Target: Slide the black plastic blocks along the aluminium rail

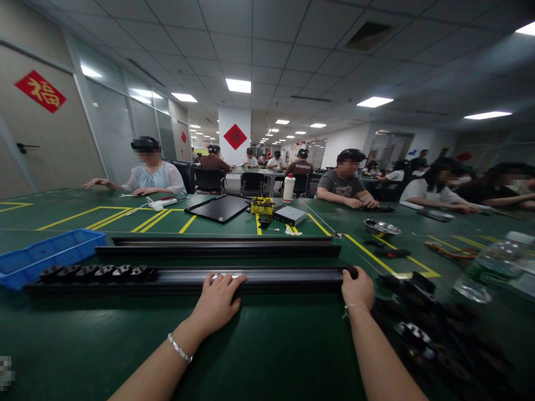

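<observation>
A long black rail lies across the green table in front of me. Several black pieces with shiny tops sit in a row at its left end. My left hand rests on the middle of the rail, fingers apart over its far edge, holding nothing. At the rail's right end, my right hand is closed round a small black piece, partly hidden by the fingers. Behind this rail lie more long black rails, parallel to it.
A blue tray stands at the left. Loose black parts are heaped at the right, near a clear bottle. Farther back are a metal bowl, a black panel and a grey box. People sit across the table.
</observation>
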### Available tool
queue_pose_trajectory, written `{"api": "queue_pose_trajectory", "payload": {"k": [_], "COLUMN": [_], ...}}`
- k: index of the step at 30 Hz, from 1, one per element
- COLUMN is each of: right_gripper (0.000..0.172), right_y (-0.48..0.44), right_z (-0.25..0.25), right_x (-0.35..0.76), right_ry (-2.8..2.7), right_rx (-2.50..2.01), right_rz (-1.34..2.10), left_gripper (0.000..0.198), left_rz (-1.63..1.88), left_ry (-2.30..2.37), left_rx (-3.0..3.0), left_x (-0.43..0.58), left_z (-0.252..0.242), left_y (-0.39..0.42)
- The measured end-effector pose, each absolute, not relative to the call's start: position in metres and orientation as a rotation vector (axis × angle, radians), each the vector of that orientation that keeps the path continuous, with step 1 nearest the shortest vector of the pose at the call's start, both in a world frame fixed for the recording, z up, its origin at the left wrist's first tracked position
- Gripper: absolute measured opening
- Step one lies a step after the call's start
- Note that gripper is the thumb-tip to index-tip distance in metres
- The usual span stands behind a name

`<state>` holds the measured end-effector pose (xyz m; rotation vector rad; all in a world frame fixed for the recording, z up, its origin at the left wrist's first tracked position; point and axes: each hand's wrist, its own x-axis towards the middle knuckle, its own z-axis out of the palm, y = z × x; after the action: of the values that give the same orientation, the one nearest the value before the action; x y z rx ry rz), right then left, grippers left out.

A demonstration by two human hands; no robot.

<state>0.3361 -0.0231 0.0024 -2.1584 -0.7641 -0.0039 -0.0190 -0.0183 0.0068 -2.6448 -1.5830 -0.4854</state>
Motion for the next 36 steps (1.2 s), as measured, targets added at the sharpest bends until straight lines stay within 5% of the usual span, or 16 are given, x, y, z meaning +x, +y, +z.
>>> {"api": "queue_pose_trajectory", "payload": {"k": [23,36], "right_gripper": [0.044,0.037], "right_y": [-0.016,-0.025], "right_z": [-0.014,0.007], "right_x": [0.366,0.338], "right_ry": [-0.61,-0.777], "right_rx": [-2.091,-1.919], "right_rz": [-0.034,-0.405], "left_gripper": [0.047,0.052], "left_rz": [-0.551,-0.57], "left_ry": [-1.558,-1.528], "left_rx": [-2.635,-2.633], "left_x": [-0.02,-0.021], "left_z": [0.004,0.001], "left_y": [-0.019,-0.014]}}
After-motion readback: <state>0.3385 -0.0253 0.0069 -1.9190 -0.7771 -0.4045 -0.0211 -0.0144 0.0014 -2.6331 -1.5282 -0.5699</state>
